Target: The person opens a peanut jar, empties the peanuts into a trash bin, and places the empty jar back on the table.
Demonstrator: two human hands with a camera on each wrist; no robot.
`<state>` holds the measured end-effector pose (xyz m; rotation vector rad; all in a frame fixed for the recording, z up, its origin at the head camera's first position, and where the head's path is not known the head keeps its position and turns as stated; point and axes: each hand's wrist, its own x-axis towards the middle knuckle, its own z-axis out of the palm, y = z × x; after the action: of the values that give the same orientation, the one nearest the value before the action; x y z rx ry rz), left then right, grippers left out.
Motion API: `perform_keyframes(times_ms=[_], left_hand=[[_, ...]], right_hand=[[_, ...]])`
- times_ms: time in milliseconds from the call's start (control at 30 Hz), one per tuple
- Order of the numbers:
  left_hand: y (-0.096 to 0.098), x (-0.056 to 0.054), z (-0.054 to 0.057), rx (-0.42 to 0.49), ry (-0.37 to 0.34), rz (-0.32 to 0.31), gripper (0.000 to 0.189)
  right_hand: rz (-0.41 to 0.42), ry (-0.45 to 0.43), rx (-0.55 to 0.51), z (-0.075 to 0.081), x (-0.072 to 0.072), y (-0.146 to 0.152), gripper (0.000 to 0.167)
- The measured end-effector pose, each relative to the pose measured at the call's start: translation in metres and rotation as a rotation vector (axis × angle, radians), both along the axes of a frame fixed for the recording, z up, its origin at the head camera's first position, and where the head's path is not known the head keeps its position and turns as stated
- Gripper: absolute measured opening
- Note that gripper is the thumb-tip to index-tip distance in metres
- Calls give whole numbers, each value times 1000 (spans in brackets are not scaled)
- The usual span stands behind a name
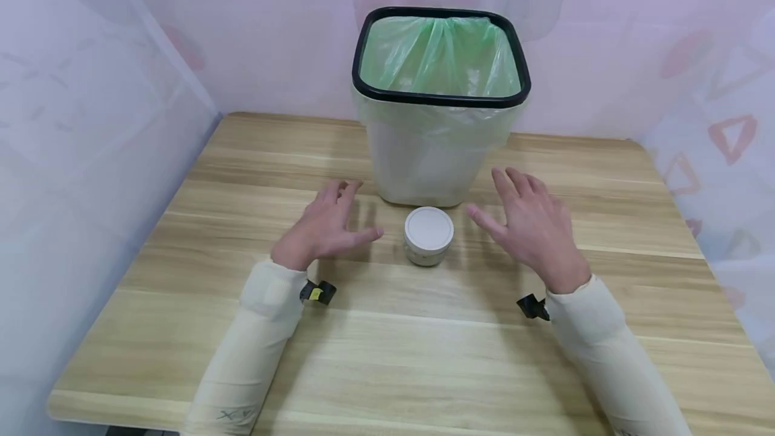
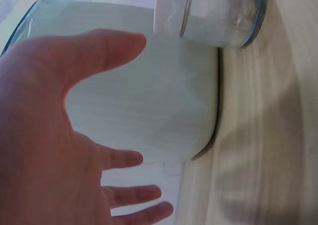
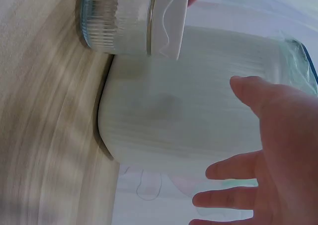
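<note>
A small clear jar with a white lid (image 1: pixel 428 229) stands upright on the table, just in front of a white trash can (image 1: pixel 424 160). To the jar's left, my left hand (image 1: pixel 327 224) hovers with its fingers spread and its thumb pointing at the jar. My right hand (image 1: pixel 533 227) is on the other side, spread in the same way. Neither hand touches the jar or the can. Seen from the left wrist, the jar's ribbed glass (image 2: pixel 223 14) appears beyond the thumb; the right wrist view shows the glass (image 3: pixel 119 19) and white lid (image 3: pixel 170 21) too.
A green plastic bag (image 1: pixel 445 52) lines the trash can, held under its black rim (image 1: pixel 442 99). The wooden table (image 1: pixel 436 355) has its back edge against a printed cloth wall (image 1: pixel 260 32), and more cloth hangs at both sides.
</note>
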<state>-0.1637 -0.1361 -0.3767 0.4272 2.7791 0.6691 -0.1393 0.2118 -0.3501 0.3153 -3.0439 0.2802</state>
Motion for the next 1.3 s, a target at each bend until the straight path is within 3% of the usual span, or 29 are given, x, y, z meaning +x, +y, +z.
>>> perform_keyframes(times_ms=[333,933,1100,1300], left_hand=[[5,4,-15,153,-57,-67,104],[31,3,-35,328,-82,-207,106],[38,3,-39,392,-91,-249,109],[47,1,-44,445,-67,-258,107]], right_hand=[[21,19,29,0,2,-11,90],[156,249,31,-14,-2,-31,74],[195,217,35,-17,-3,-34,73],[214,172,41,-18,-3,-39,77]])
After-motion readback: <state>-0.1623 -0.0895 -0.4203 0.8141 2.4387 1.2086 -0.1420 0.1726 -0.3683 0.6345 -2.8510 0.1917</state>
